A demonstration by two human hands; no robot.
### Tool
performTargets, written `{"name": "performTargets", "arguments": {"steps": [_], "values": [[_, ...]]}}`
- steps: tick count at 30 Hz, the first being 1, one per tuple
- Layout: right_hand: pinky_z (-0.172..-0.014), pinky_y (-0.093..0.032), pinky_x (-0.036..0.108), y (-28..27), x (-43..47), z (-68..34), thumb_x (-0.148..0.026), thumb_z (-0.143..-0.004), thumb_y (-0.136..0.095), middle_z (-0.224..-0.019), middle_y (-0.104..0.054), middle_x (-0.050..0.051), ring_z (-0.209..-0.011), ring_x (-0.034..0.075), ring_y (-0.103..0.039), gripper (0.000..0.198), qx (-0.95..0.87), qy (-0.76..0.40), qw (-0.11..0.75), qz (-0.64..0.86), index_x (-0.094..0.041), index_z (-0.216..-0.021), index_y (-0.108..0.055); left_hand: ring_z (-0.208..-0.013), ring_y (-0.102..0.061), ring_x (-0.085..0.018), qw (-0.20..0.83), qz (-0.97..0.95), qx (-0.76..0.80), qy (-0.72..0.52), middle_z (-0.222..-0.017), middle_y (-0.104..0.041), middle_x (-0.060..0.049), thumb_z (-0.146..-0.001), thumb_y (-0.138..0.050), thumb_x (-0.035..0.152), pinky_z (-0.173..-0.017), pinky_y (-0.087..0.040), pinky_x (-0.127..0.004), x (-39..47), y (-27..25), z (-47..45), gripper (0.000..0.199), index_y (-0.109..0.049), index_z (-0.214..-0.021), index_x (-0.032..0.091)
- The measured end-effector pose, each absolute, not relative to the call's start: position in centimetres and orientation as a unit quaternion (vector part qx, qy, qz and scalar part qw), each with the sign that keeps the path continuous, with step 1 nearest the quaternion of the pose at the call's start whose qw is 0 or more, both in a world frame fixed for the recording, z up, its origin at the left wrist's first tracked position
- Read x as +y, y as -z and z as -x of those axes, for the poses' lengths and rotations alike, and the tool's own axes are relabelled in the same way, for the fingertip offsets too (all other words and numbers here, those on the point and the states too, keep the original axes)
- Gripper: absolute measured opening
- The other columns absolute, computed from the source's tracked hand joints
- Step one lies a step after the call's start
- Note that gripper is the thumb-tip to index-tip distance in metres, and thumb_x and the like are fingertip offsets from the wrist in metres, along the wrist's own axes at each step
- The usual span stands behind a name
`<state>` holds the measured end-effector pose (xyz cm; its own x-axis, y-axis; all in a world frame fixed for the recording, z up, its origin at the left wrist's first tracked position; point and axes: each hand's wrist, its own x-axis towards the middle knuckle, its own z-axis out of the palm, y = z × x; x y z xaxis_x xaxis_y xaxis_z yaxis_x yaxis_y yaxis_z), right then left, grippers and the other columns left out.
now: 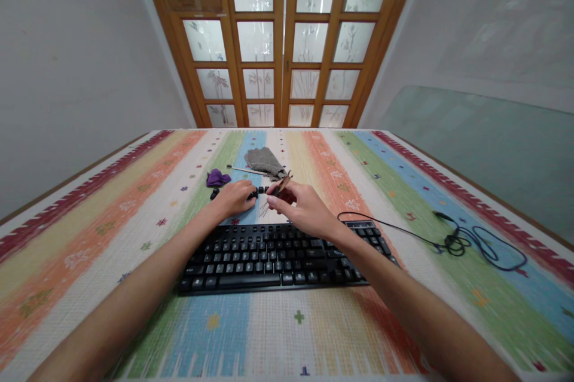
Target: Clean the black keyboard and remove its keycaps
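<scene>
keycaps coming off beyond the keyboard

table (403, 286) under a woven striped cloth; black plastic keyboard (278, 256), cable (452, 241) trailing right. grey cloth (265, 162), purple rag (217, 178). left hand (235, 198) curled over loose keycaps (215, 193); right hand (305, 208) pinches a thin wire puller (280, 185). likely sorting pulled caps; next calls for steady fingertip aim.

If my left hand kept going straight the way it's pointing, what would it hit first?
The left hand points away from you and slightly right, over small black keycaps. Beyond them, the grey cloth looks like the first thing in line, though depth is hard to judge.
</scene>
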<state>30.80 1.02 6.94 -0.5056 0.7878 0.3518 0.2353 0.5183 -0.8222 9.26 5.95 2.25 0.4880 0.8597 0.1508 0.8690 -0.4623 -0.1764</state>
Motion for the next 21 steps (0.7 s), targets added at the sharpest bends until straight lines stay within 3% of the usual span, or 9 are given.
{"name": "performTargets", "arguments": {"steps": [21], "values": [[-0.064, -0.046, 0.028, -7.15, 0.88, -30.83, -0.030, -0.087, -0.059, -0.076, -0.066, 0.003, -0.067, 0.014, -0.060, 0.018, -0.787, -0.372, 0.366, 0.328, -0.015, -0.094, -0.063, -0.088, -0.063, -0.022, 0.109, 0.850, -0.514, 0.036, -0.092, -0.067, -0.008, -0.088, -0.055, 0.026, -0.068, -0.045, -0.029, 5.58, -2.74, -9.11, 0.017, -0.066, -0.095, 0.016]]}}
